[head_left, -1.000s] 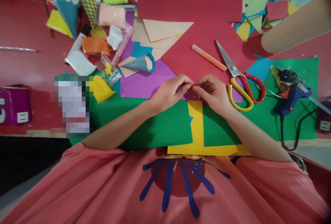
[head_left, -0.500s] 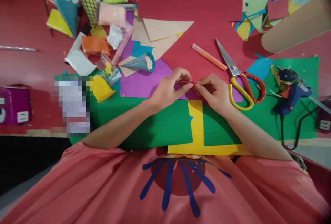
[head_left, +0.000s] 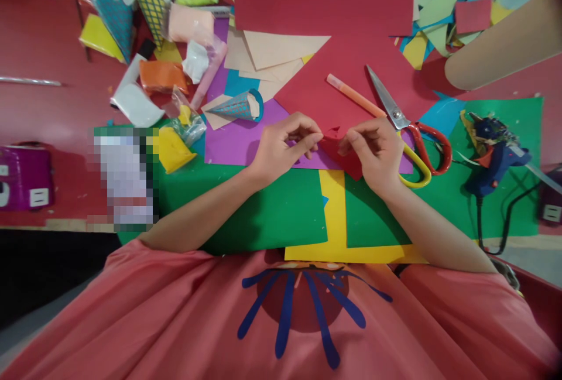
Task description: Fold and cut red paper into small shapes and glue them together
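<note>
My left hand (head_left: 287,149) is closed in a pinch, thumb against forefinger, at the edge of a thin curled red strip (head_left: 334,129). A short gap away, my right hand (head_left: 375,151) has its fingers curled together; whatever they hold, if anything, is too small to make out. Beneath and between both hands lies the red sheet (head_left: 351,164), its corner over purple and green sheets. Scissors (head_left: 397,115) with one red and one yellow handle lie by my right hand, which partly covers the yellow loop. Beyond the hands lies an orange marker (head_left: 355,95).
A small blue patterned cone (head_left: 237,106) lies left of the hands. Clay packets (head_left: 162,76) and larger cones (head_left: 112,14) crowd the upper left. On the right are a blue glue gun (head_left: 492,166) with its cord, a cardboard tube (head_left: 504,46) and paper scraps (head_left: 448,8).
My hands were together at a thin red piece and have moved apart, the left slightly leftward, the right rightward over the scissors' yellow handle. More of the red sheet shows between them.
</note>
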Demonstrator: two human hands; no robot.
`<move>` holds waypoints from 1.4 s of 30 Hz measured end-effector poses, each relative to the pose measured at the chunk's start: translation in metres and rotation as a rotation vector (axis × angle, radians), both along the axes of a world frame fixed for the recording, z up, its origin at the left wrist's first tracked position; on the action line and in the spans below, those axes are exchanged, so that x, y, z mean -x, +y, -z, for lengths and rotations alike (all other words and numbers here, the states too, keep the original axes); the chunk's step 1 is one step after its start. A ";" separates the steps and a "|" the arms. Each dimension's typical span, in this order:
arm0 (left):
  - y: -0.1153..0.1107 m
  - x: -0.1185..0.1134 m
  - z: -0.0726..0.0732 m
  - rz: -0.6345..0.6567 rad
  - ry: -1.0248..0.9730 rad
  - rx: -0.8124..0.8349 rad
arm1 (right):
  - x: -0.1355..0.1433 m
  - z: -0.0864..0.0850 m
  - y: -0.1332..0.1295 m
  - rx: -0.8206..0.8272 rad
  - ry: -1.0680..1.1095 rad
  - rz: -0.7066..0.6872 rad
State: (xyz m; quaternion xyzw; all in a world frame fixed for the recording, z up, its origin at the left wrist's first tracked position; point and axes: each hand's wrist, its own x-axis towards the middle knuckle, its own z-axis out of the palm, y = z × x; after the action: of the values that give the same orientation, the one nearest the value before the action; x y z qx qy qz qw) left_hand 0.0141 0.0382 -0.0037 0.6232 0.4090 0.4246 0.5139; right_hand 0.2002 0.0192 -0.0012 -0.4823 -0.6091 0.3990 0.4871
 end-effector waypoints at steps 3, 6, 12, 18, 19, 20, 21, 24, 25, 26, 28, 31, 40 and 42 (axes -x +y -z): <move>-0.001 0.001 0.002 -0.008 0.011 -0.039 | 0.000 -0.001 0.003 0.041 0.052 0.050; 0.000 0.002 0.005 -0.023 0.091 -0.192 | 0.000 0.000 0.005 0.060 0.095 0.027; 0.003 0.004 0.008 -0.038 0.235 -0.479 | -0.002 0.000 0.004 0.084 0.029 -0.071; 0.001 0.004 0.009 -0.058 0.236 -0.414 | -0.002 0.001 0.001 0.164 0.026 -0.197; 0.001 0.003 0.009 -0.059 0.221 -0.392 | -0.001 0.001 0.001 0.165 0.014 -0.207; 0.000 0.003 0.010 -0.057 0.205 -0.368 | -0.001 0.002 0.000 0.165 -0.005 -0.213; 0.000 0.003 0.010 -0.050 0.190 -0.346 | -0.001 0.002 0.000 0.164 -0.026 -0.219; -0.001 0.003 0.011 -0.014 0.171 -0.299 | 0.000 0.003 -0.001 0.144 -0.073 -0.227; -0.001 0.003 0.011 -0.003 0.172 -0.295 | 0.000 0.003 -0.001 0.136 -0.084 -0.224; -0.001 0.003 0.011 0.006 0.174 -0.296 | 0.000 0.004 -0.001 0.126 -0.094 -0.221; -0.001 0.003 0.010 0.017 0.185 -0.310 | 0.001 0.004 -0.001 0.109 -0.114 -0.220; 0.001 0.003 0.006 0.024 0.216 -0.344 | 0.001 0.003 0.000 0.097 -0.151 -0.227; 0.004 0.004 0.002 0.018 0.246 -0.406 | 0.000 0.000 0.001 0.063 -0.230 -0.226; 0.004 0.004 0.002 0.013 0.251 -0.410 | 0.001 0.000 0.001 0.038 -0.230 -0.225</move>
State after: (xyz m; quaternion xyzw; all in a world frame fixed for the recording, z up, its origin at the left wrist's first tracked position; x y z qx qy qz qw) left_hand 0.0106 0.0419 -0.0052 0.7650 0.3707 0.4146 0.3247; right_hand 0.1995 0.0203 -0.0017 -0.4625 -0.7034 0.4045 0.3572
